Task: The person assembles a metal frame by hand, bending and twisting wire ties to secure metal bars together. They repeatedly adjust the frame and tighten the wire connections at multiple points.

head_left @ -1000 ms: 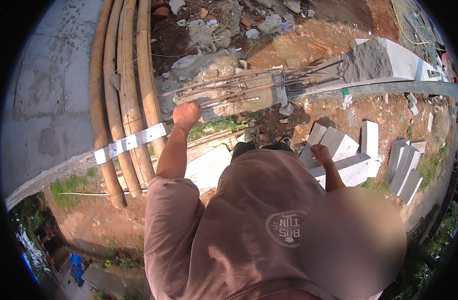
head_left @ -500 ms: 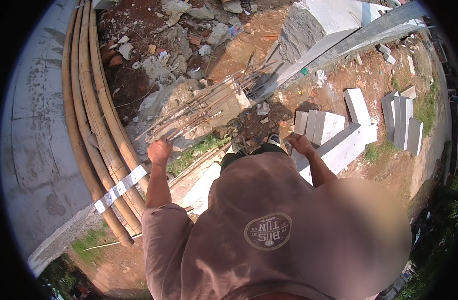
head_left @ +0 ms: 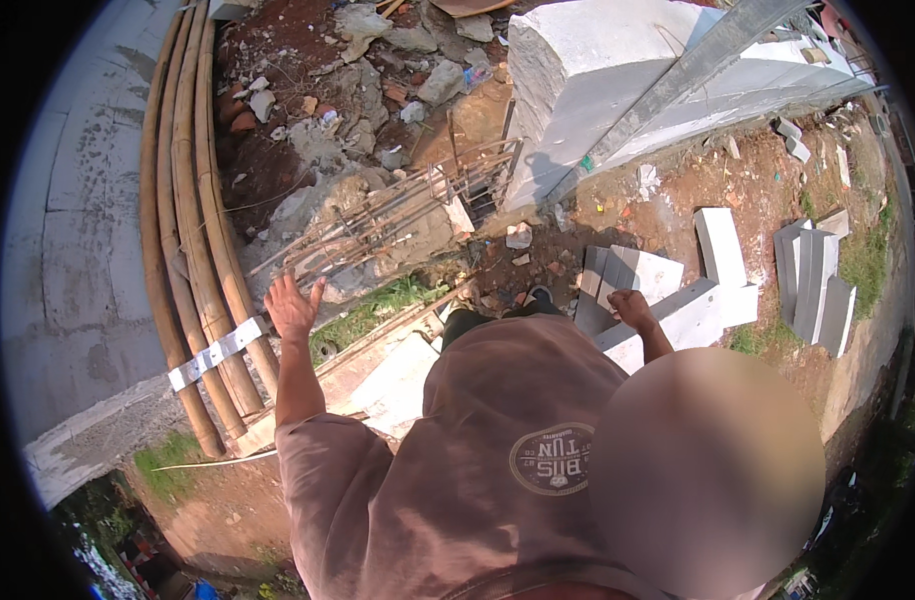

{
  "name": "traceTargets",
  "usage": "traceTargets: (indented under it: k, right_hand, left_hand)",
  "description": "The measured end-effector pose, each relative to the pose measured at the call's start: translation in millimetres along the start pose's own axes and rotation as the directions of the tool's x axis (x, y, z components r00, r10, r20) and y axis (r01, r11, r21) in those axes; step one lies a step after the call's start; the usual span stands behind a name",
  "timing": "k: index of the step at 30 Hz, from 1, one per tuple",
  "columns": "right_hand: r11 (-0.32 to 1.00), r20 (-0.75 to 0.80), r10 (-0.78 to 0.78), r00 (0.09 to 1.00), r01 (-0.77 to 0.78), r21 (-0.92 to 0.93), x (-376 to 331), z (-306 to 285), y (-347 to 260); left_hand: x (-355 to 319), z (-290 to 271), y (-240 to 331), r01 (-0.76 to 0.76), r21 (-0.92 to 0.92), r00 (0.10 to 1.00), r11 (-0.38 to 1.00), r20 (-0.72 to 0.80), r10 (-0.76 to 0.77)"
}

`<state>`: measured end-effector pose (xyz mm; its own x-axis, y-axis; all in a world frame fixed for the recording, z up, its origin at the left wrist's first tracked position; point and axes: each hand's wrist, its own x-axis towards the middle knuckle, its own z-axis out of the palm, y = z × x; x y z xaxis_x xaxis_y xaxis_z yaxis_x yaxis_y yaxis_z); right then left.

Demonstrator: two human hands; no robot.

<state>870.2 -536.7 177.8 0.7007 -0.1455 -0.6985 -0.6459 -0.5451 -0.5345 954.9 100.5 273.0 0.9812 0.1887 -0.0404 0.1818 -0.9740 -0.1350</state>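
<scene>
Currently the left hand (head_left: 293, 305) is hanging open, fingers spread apart, palm empty, touching nothing. It is hovering between the bamboo poles (head_left: 193, 200) and the low end of the rebar cage (head_left: 398, 215), just beside both. The right hand (head_left: 630, 308) is curling into a fist over the white blocks (head_left: 643, 272); whether anything is sitting inside the fist, I cannot tell.

Handling, judged:
- Cage: probably heavy and stiff, rough and rusty against bare skin, with wire ends likely sticking out. The best hold is looking like one of the long bars close to a cross tie, so it is not twisting in the grip.
- Poles: long, rigid and smooth-skinned, likely slipping if gripped on a dusty stretch. A hold near the white band (head_left: 216, 352) is looking safest, since the band is tying them together there.
- Blocks: likely lighter than they seem, chalky, with corners crumbling easily. Two hands on the long faces are suiting them best.

Appearance: the cage is lying tilted across pale rubble (head_left: 378, 60), its thin brown bars running in parallel, one end reaching towards the grey wall (head_left: 598, 70). The poles are lying side by side, yellow-brown, bending with the lens. The blocks are lying scattered flat on red soil, some leaning on each other.
</scene>
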Motion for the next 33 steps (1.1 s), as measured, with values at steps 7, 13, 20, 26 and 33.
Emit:
traceTargets:
  k: [7,13,20,26,33]
  right_hand:
    - [0.996,-0.026,-0.087,0.996,0.088,0.020,43,-39,38]
    - [0.973,-0.134,-0.046,0.990,0.075,0.220,43,-55,53]
    - [0.896,-0.170,0.167,0.971,-0.077,0.438,-36,0,83]
    - [0.810,-0.031,0.427,0.904,-0.366,0.459,-111,73,85]
    - [0.844,-0.115,0.390,0.914,-0.305,0.441,-118,75,69]
  left_hand:
    - [7,-19,162,-0.282,-0.279,0.949,0.918,-0.219,0.226]
    - [68,0,265,-0.441,-0.290,0.897,0.849,-0.121,0.425]
    - [107,-7,280,-0.478,-0.090,0.794,0.874,0.382,0.473]
    - [113,-7,285,-0.506,-0.126,0.769,0.853,0.384,0.512]
    - [115,14,279,-0.467,-0.261,0.798,0.845,0.289,0.530]
